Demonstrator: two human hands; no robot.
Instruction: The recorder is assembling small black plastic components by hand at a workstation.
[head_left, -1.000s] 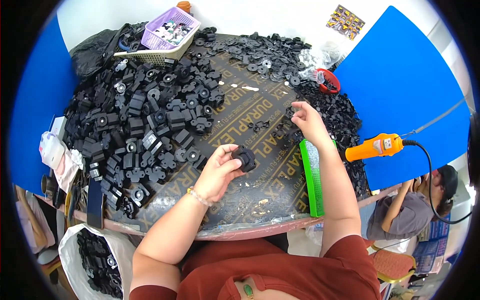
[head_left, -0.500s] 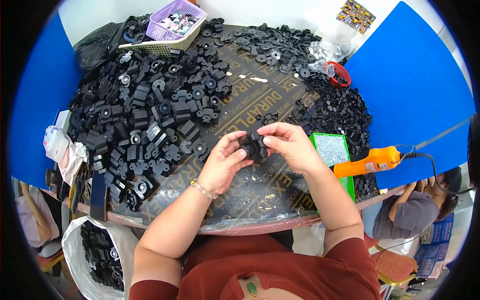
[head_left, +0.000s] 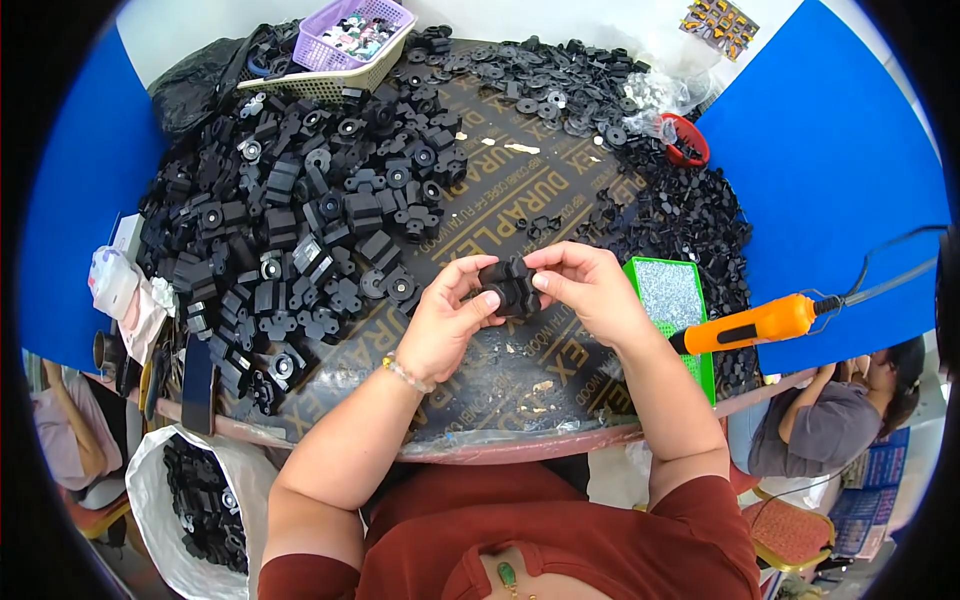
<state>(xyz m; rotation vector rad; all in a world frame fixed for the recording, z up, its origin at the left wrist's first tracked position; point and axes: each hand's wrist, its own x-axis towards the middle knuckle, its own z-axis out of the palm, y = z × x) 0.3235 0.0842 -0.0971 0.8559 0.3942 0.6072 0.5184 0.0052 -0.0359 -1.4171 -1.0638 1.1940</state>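
Both hands gripped one black plastic part (head_left: 508, 286) above the table (head_left: 520, 400).
The left hand (head_left: 447, 320) pinched it from nine o'clock, the right hand (head_left: 590, 290) from three (fingers clamped on its edges).

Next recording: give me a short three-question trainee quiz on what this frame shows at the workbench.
1. True or false: both hands hold the same black plastic part.
2. Which thing lies nearest the right hand?
A. the purple basket
B. the green tray
C. the white bag of parts
3. Fill in: the orange power tool lies at the table's ____ edge, by the person's own sides.

Key:
1. True: the left hand and the right hand both grip it, above the table.
2. B
3. right
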